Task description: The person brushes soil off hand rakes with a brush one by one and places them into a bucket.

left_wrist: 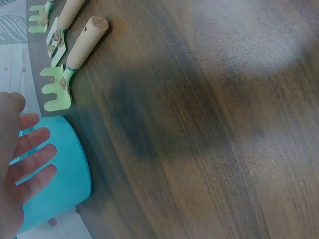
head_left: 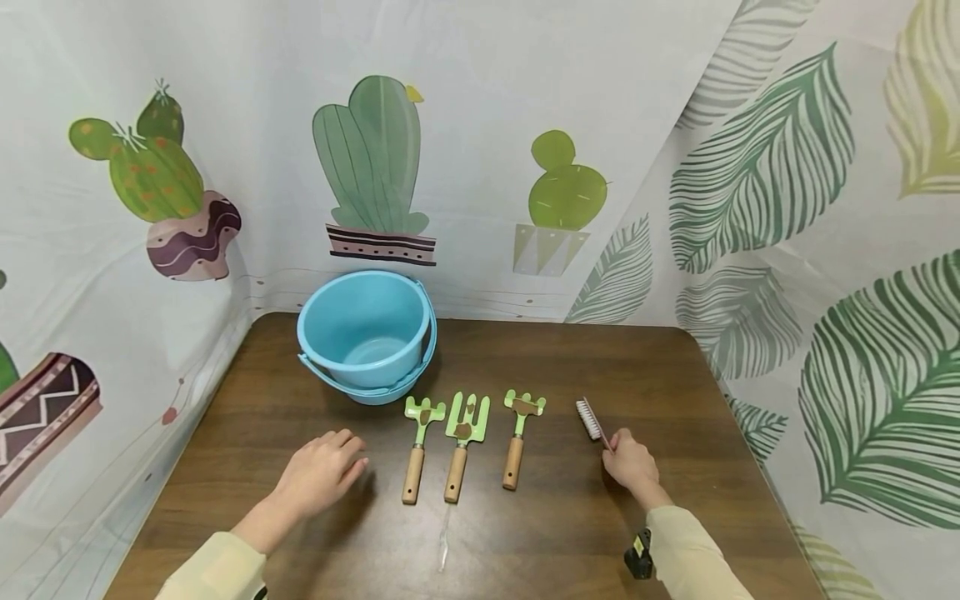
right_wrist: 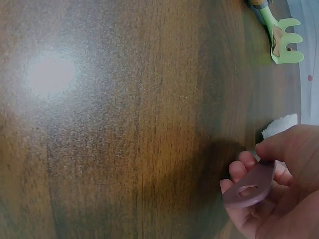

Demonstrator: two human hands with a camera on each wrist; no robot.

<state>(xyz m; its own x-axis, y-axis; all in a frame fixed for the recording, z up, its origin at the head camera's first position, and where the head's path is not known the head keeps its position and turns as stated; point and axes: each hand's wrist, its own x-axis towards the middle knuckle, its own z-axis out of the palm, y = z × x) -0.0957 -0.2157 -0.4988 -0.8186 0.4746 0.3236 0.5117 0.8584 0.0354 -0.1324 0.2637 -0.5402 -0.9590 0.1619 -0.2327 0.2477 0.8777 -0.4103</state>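
Observation:
My right hand (head_left: 632,462) grips the mauve handle of a white-bristled brush (head_left: 589,421) at the table's right side. In the right wrist view, thumb and fingers close round the brush handle (right_wrist: 261,181), whose holed end sticks out toward the camera; part of the bristles is hidden behind the hand. Over the left side of the table, my left hand (head_left: 321,471) holds nothing, its fingers loosely extended. Nearest to it are a green hand rake (head_left: 416,450) with a wooden handle and a light blue bucket (head_left: 360,312) standing upright behind.
A green garden fork (head_left: 463,442) and a second small rake (head_left: 517,437) lie beside the first, brown marks on their heads. The bucket's handle hangs down over its front. A thin clear strip (head_left: 443,550) lies on the brown wooden table (head_left: 555,542). Printed fabric hangs behind.

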